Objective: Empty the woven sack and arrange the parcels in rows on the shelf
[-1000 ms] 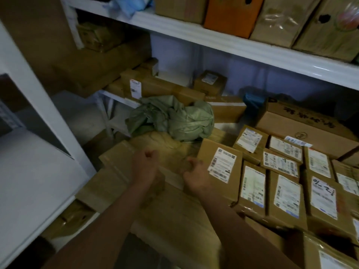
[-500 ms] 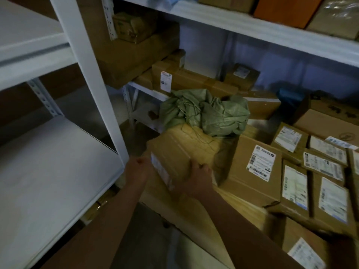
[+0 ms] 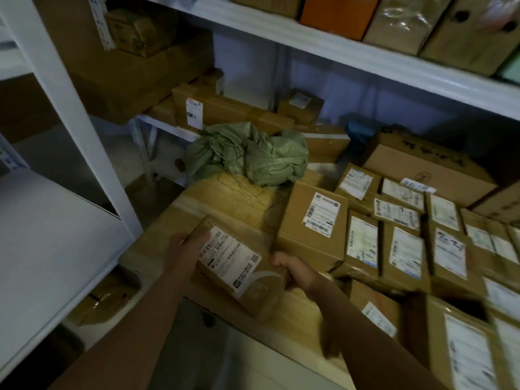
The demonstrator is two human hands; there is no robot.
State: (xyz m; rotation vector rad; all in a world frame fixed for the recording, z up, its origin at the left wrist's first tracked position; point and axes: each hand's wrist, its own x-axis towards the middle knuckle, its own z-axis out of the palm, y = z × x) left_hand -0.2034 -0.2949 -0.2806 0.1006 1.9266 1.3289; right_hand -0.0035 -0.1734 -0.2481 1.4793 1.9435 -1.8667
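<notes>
Both hands hold a brown cardboard parcel (image 3: pixel 239 266) with a white shipping label facing up, tilted above the wooden shelf board (image 3: pixel 225 198). My left hand (image 3: pixel 183 246) grips its left end. At the right end, my right hand (image 3: pixel 292 270) curls round the edge. The green woven sack (image 3: pixel 250 156) lies crumpled and flat at the back of the board. To the right, several labelled parcels (image 3: pixel 318 218) stand in rows, labels up.
A white shelf post (image 3: pixel 70 108) rises at the left beside a bare white shelf (image 3: pixel 47 249). Larger cartons (image 3: pixel 422 164) sit behind the rows. An upper shelf (image 3: pixel 337 43) carries boxes overhead. More boxes fill the far corner shelf (image 3: pixel 197 108).
The parcel has been lifted off the board and turned label-up, closer to me. The camera swung left and back toward the shelf.
</notes>
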